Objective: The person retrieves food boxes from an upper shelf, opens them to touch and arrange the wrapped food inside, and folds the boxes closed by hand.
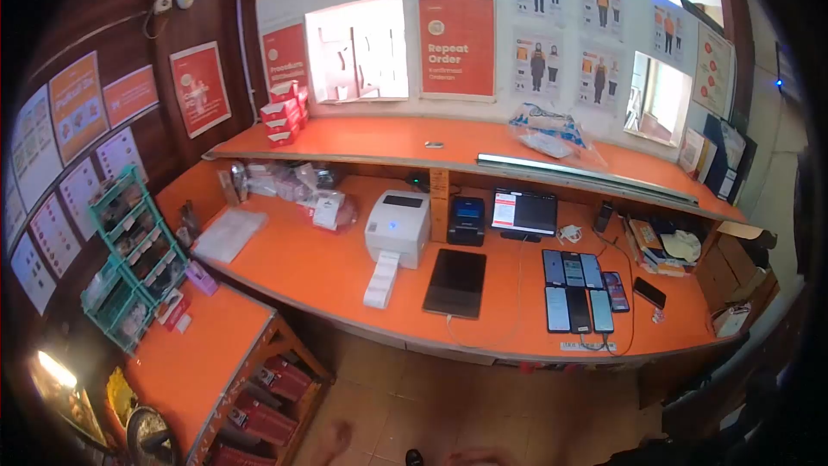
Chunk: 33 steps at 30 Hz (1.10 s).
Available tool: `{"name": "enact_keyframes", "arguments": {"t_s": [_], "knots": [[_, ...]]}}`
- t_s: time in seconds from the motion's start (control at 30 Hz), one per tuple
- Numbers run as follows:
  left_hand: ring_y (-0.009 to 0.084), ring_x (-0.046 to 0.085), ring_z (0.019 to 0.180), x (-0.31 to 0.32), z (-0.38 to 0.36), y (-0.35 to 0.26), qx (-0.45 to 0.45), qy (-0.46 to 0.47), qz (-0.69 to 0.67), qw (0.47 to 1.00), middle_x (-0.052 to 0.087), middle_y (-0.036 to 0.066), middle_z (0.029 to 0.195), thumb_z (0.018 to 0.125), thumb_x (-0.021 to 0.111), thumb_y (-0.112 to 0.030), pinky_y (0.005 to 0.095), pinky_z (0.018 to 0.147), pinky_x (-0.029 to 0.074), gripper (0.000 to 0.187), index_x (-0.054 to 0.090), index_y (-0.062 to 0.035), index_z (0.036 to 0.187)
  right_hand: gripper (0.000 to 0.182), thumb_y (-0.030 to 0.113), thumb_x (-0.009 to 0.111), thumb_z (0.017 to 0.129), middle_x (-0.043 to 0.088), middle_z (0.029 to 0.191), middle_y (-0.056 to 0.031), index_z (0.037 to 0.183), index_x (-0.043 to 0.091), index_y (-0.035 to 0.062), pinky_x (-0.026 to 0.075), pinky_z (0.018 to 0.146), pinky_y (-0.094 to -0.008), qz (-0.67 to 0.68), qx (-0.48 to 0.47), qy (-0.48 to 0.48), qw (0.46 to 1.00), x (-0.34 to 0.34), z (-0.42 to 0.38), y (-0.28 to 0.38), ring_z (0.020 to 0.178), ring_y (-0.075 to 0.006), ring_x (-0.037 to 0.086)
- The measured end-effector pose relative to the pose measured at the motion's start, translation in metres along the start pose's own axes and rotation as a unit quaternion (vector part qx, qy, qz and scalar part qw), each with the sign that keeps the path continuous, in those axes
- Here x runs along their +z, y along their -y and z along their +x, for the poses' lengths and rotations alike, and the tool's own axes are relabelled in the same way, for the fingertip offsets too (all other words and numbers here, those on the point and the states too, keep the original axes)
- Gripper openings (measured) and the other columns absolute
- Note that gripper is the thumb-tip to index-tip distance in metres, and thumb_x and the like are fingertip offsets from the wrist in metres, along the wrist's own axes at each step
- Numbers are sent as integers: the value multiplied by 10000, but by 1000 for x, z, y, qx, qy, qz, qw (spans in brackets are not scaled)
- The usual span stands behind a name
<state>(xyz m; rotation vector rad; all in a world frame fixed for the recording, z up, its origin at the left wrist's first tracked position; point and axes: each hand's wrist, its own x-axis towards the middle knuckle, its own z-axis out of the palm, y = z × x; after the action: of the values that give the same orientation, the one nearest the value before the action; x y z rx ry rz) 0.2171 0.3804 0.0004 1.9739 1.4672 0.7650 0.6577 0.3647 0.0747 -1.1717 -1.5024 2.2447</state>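
Head cam rn: L hand [335, 442] and R hand [476, 456] hang low at the bottom of frame, both blurry/cut off, so can't tell if fingers are spread or pinching smth. Nearest thing up on the orange counter [310, 269] is the black tablet [454, 283], flat between the label printer [398, 229] and the phones [572, 272]. Looks like a pause imo; reaching any of it prob means lifting a hand past the counter edge 1st.

Left hand [337, 440], right hand [476, 456]: low, apart from tabletop [289, 263] | tablet [454, 283]: near front edge | phones [558, 307]: grouped toward right end
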Motion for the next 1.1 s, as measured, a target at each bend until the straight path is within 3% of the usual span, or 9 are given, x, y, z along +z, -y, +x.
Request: {"name": "enact_keyframes", "arguments": {"t_s": [0.2,0.43,0.63,0.7,0.8,0.9,0.97,1.03,1.1], "knots": [[231,582,770,-104,319,-217,208,-254,-77,942,562,123,832,852,573,16,308,682,471,58,606,4,899,269,237,557,969,606,1110,-74,1130,597,25,461,950,-323,-127,-225,-224,940,-92,-94,216,1100,-168,574],[341,544,1051,-122,569,-372,365,-183,-15,913,536,155,990,804,648,-134,420,858,476,285,604,-58,1076,162,171,599,928,641,929,-61,980,640,23,482,770,-269,-244,-324,-539,738,-234,-165,354,829,-126,613],[437,488,1099,-95,738,-383,227,-173,107,952,531,260,1101,766,701,-369,495,924,447,566,552,-138,1261,226,235,692,822,594,1035,-92,970,650,70,469,807,-347,-314,-356,-675,566,-369,-193,426,899,-237,598],[458,469,1116,-92,750,-399,186,-161,127,961,525,284,1162,770,690,-407,522,930,439,585,550,-166,1285,415,255,746,750,532,1260,-127,1126,625,129,466,887,-398,-515,-254,-745,338,-403,-197,455,995,-344,582],[401,567,991,-80,762,-404,129,-208,171,954,617,245,1038,747,714,-354,480,865,479,447,657,-136,1133,698,256,806,663,415,1430,-144,1300,529,188,465,931,-441,-561,-198,-752,283,-464,-196,483,1084,-411,562],[345,587,979,-77,784,-391,203,-182,151,950,665,180,928,720,706,-298,445,869,485,282,727,-110,929,910,242,843,601,413,1437,-186,1407,420,206,469,943,-451,-478,-150,-738,453,-482,-199,511,1158,-420,532],[312,582,973,-81,778,-401,202,-128,89,967,683,133,889,721,707,-271,422,879,478,229,733,-108,878,865,211,848,581,534,1302,-233,1359,472,164,490,910,-439,-432,-277,-686,517,-530,-198,508,1145,-395,560],[301,572,979,-83,770,-405,266,-90,75,957,685,118,894,727,710,-237,404,892,469,202,734,-105,879,633,180,813,631,648,1045,-239,1212,583,75,500,834,-432,-395,-167,-694,578,-540,-199,520,1002,-360,625],[296,565,993,-80,769,-403,294,-63,55,952,682,112,913,724,722,-225,403,900,466,207,731,-108,895,504,165,788,662,649,953,-230,1115,612,34,491,783,-431,-436,-197,-704,525,-565,-195,517,909,-358,629]]}}
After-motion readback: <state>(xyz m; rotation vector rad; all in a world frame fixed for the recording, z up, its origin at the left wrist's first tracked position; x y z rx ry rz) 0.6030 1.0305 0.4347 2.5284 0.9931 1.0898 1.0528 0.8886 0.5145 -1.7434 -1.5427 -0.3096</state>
